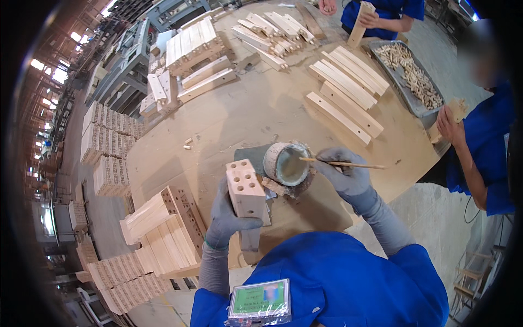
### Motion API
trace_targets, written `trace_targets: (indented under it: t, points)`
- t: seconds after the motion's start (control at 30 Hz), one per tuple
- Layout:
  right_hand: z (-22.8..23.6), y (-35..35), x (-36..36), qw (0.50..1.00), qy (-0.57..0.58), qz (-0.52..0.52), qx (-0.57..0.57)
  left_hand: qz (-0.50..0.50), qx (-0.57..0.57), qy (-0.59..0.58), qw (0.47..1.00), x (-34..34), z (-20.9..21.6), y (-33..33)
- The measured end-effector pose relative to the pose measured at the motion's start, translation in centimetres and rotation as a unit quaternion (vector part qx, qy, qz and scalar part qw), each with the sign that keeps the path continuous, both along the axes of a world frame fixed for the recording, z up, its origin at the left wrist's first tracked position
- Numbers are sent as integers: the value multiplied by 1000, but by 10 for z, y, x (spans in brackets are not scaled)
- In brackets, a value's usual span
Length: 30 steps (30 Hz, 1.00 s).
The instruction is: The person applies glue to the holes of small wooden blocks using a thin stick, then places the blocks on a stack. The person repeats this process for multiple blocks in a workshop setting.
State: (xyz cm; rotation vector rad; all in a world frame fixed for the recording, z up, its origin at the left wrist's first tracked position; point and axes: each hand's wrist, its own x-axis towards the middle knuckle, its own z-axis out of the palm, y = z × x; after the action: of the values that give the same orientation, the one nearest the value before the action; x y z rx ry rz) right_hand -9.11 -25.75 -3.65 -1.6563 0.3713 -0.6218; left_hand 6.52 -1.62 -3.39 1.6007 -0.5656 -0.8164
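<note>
So the grey-gloved left hand has its fingers clamped around a pale, squared wooden block with round holes in its top end, holes up, at the near side of the tan bench, just left of a round, crusty-walled pot of greyish liquid. The grey-gloved right hand has its fingers pinched on a thin tan wooden stick, tip over the pot's mouth; can't tell if it's touching the liquid. Looks like the stick-wetting step, and the next move probably calls for a steady block and no drips. Writing-wise, there's a green card badge in clear plastic on the blue shirt, print too small to make out properly.
</note>
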Motion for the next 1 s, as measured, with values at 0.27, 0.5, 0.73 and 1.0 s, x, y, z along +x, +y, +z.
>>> trace_targets:
  t: [0.27, 0.5, 0.73, 1.0]
  points:
    - [-17, 1, 4, 987, 30, -2, -156, -65, 25, -45, 997, 8, -7, -38]
    - [-16, 36, -31, 989, 9, 3, -148, -54, 46, -78, 994, -2, -10, -39]
    - [-20, 34, -42, 988, -12, 12, -153, -41, 33, -82, 995, -3, -9, -38]
    - [-27, 38, -41, 997, -36, -3, -67, -32, -9, -53, 998, -5, -11, -38]
